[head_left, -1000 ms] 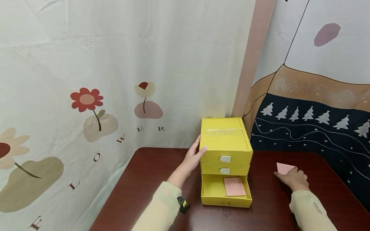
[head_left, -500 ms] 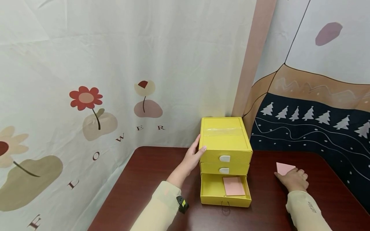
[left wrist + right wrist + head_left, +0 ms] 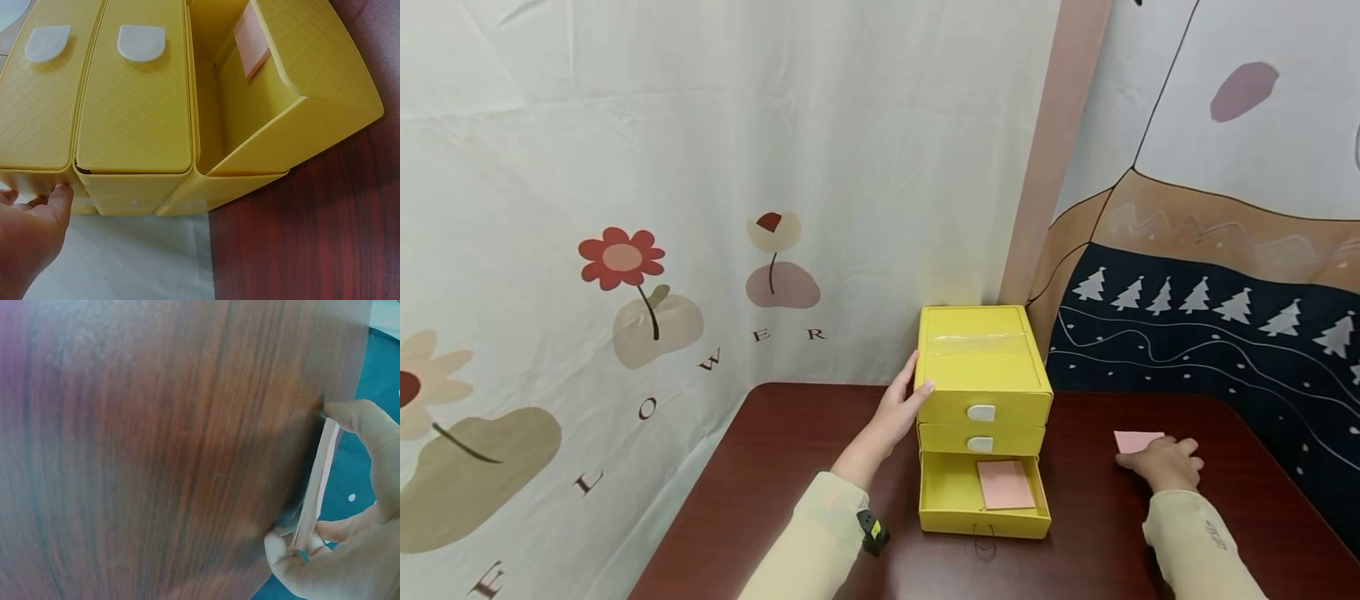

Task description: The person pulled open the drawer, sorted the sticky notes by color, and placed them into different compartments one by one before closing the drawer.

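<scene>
On the dark red table stands a yellow three-drawer box, its bottom drawer pulled out. A pad of pink paper lies inside that drawer. My left hand rests against the box's upper left side, thumb by the front corner and fingers extended along the side. To the right of the box, my right hand holds a pink sticky note pad close over the table. In the right wrist view the pad shows its layered edge, gripped between thumb and fingers.
White tabs mark the upper two drawers, both pushed in. A thin loop hangs at the front of the bottom drawer. Behind the table hang a pale flower-print curtain and a dark tree-print cloth.
In my right hand the pink pad has turned slightly, so its far edge now lies more level, and it sits a little nearer me. My left hand keeps its place on the box.
</scene>
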Available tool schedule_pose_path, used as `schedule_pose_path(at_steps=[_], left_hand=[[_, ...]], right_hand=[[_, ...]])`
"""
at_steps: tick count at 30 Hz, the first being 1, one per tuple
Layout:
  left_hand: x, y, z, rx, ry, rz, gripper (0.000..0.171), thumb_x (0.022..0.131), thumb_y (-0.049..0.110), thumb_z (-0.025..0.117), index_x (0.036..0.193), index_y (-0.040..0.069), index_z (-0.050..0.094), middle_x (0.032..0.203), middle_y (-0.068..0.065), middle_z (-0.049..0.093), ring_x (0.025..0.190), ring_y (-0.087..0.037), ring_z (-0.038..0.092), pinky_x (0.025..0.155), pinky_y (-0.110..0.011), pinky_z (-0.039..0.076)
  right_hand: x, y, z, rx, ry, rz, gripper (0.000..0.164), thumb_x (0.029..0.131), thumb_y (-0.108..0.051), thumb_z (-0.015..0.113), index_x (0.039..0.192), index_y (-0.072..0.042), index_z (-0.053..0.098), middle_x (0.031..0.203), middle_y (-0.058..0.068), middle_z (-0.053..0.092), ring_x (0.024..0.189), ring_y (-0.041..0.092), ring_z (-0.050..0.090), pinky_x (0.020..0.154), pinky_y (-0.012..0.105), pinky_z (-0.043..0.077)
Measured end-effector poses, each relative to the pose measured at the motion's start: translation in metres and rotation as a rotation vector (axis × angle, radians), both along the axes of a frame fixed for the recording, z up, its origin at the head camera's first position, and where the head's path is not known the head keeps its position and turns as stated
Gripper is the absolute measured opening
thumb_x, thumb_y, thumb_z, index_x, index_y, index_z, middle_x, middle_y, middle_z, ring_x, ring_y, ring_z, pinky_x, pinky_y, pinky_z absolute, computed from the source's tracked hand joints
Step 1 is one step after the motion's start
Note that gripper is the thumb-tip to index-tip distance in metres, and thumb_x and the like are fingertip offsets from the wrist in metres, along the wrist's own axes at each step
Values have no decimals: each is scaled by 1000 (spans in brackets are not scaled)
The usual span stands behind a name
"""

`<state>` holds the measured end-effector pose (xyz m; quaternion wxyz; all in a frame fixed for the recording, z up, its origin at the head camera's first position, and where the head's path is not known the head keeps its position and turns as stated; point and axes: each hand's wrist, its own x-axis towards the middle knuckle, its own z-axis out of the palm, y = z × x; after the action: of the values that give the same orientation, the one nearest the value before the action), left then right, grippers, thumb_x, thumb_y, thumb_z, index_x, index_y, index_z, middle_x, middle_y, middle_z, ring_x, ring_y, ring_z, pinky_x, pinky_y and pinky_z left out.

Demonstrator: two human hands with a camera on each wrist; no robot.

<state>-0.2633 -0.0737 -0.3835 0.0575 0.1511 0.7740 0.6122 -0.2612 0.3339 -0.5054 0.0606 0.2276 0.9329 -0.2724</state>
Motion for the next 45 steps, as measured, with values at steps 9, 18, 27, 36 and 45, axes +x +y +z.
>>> schedule_pose_path(at_steps=[9, 18, 27, 36, 45], left_hand=[[0, 0, -2, 12, -4, -4, 67, 99, 29, 50, 153, 23, 12, 160, -3, 8, 146, -27, 4, 115, -55, 12], [0, -1, -1, 5, 0, -1, 67, 99, 29, 50, 153, 22, 12, 160, -4, 9, 146, -27, 4, 115, -55, 12], [0, -1, 0, 7, -2, -6, 67, 99, 28, 49, 154, 21, 11, 160, -4, 8, 146, -28, 4, 115, -55, 11], [2, -1, 1, 4, 5, -5, 67, 99, 29, 49, 154, 21, 11, 159, -5, 8, 146, -28, 4, 115, -55, 11], [2, -1, 1, 8, 2, -1, 67, 99, 28, 50, 153, 22, 12, 159, -5, 9, 146, -28, 4, 115, -55, 11]], right_hand=[[-3, 7, -3, 10, -94, -21, 95, 72, -42, 73, 120, 28, 30, 106, 45, 23, 97, 52, 27, 84, 57, 37], [-1, 4, 4, 58, -114, -1, 101, 72, -42, 75, 123, 27, 21, 108, 47, 25, 98, 54, 29, 86, 57, 37], [3, 3, 3, 28, -75, -36, 107, 70, -39, 79, 126, 27, 16, 110, 43, 19, 100, 54, 27, 87, 60, 37], [7, 7, 2, 19, 39, -6, 85, 79, -28, 68, 123, 29, 23, 111, 46, 20, 101, 56, 26, 83, 62, 38], [6, 12, 5, -40, 181, -11, 67, 81, -12, 58, 131, 20, 29, 118, 45, 25, 98, 53, 36, 86, 63, 37]])
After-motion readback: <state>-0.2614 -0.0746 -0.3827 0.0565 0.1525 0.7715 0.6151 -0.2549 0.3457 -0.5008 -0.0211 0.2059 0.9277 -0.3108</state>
